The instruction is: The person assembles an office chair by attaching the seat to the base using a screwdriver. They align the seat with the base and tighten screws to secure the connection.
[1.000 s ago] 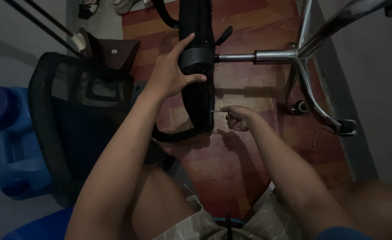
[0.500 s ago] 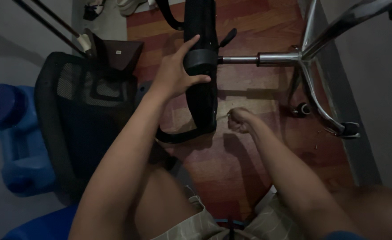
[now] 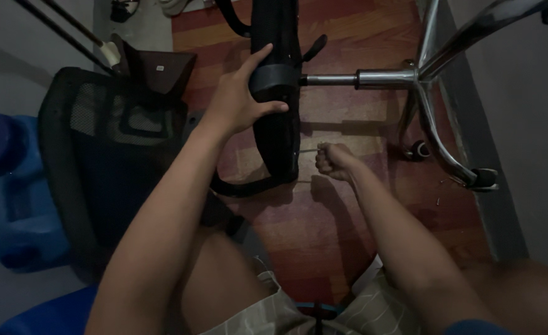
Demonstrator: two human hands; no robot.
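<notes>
An office chair lies on its side on the wooden floor. Its black seat point(image 3: 278, 111) stands on edge, and my left hand point(image 3: 240, 99) grips the seat's upper rim. My right hand point(image 3: 332, 160) is closed in a fist around a thin metal tool point(image 3: 308, 150) whose tip points at the seat's underside. A chrome gas cylinder point(image 3: 361, 79) runs from the seat to the chrome star base point(image 3: 438, 93) at the right. A black armrest loop point(image 3: 249, 185) curves below the seat.
A black mesh backrest point(image 3: 106, 155) lies at the left beside a blue plastic container point(image 3: 10, 192). A dark brown box point(image 3: 162, 71) sits behind it. Casters point(image 3: 418, 149) are on the base legs. A grey wall point(image 3: 522, 124) borders the right. My knees fill the foreground.
The view has shifted slightly. My right hand has drawn a little to the right of the seat with the tool; my left hand keeps its grip.
</notes>
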